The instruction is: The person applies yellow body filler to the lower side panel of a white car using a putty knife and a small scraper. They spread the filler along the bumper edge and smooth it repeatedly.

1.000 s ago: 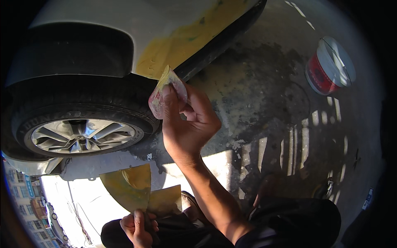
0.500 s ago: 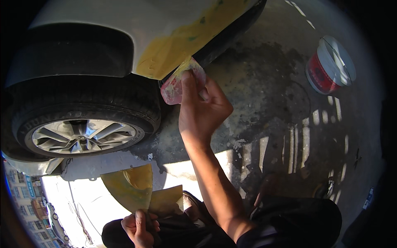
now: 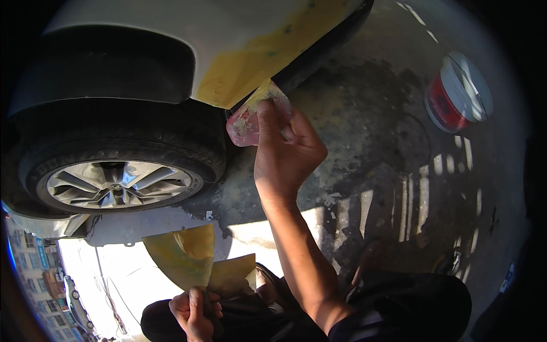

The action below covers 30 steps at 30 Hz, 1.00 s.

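Observation:
My right hand [image 3: 289, 157] is closed around a translucent pink plastic spreader [image 3: 244, 126], smeared with yellow putty. The spreader's upper tip touches or nearly touches the lower edge of a car's light-coloured body panel [image 3: 171, 20]. Yellow putty [image 3: 239, 69] with a few greenish spots coats that edge. Low in front of me, my left hand [image 3: 195, 316] grips the handle of a wide putty knife [image 3: 181, 256], its thumb on top. A thick smear of yellow putty lies on the blade. Beside it sticks out a second yellowish flat blade [image 3: 235, 273]; its lower end is hidden.
Left of the putty patch are a black wheel-arch trim [image 3: 102, 65] and a tyre [image 3: 208, 142] with a silver alloy rim [image 3: 117, 185]. A red-and-white bucket [image 3: 447, 105] stands on the stained concrete floor [image 3: 370, 148] at the right. My dark-clad knees [image 3: 410, 302] are below.
The view has shifted slightly, so the car and both hands appear a little further right. Both grips stay the same, and the spreader remains at the panel's lower edge.

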Available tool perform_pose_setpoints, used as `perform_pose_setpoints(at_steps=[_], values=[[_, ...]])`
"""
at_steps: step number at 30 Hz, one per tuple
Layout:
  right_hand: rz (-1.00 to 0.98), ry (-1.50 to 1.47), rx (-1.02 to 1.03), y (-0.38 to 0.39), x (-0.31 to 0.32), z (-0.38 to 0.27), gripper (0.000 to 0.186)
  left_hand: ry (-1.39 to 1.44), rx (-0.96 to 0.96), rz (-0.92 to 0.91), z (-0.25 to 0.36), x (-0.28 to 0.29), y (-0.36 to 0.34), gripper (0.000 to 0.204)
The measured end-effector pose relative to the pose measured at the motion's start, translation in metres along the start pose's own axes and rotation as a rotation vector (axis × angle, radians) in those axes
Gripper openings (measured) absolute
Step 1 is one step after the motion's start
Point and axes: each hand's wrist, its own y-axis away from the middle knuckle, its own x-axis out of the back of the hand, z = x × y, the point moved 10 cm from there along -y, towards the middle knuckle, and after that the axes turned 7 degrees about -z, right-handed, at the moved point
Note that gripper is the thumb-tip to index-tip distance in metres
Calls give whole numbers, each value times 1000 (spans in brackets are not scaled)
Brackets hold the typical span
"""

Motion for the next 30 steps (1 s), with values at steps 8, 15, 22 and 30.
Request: perform_pose_setpoints(at_steps=[8, 15, 22, 30], values=[[-65, -143, -78, 2, 4, 12, 18, 13, -5, -26, 2, -3, -4, 56], [-122, -229, -115, -4, 15, 22, 23, 16, -31, -59, 7, -12, -9, 57], [-34, -274, -291, -14, 53, 31, 28, 52, -87, -130, 7, -27, -14, 54], [52, -354, -313, -40, 92, 22, 27, 18, -149, -226, 23, -62, -14, 55]])
